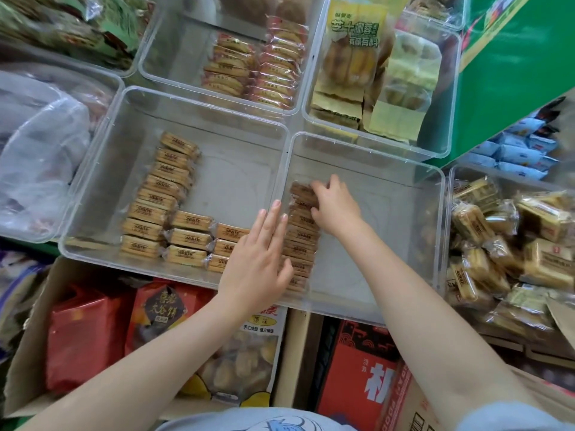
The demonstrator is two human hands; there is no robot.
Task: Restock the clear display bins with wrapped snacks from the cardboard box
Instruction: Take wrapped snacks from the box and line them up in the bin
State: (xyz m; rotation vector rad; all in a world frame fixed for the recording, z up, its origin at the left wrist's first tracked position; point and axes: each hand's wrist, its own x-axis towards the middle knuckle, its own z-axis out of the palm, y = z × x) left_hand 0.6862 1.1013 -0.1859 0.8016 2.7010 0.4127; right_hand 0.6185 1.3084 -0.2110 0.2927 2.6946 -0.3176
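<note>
Lining wrapped snacks (301, 237) in a row against the left wall of the clear bin (373, 244), likely to keep it neat. Right hand (334, 206) grips the far packets; left hand (258, 259), fingers straight, steadies the row. Cardboard box (28, 353) sits below.

My right hand (334, 203) sits on the snack row (301, 241) along the left wall of the right bin (404, 244); my left hand (258, 259) lies flat beside it, the cardboard box (28, 353) below.

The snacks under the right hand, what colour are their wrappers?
Brown snacks, seen in the head view, darker than the tan ones beside them.
</note>
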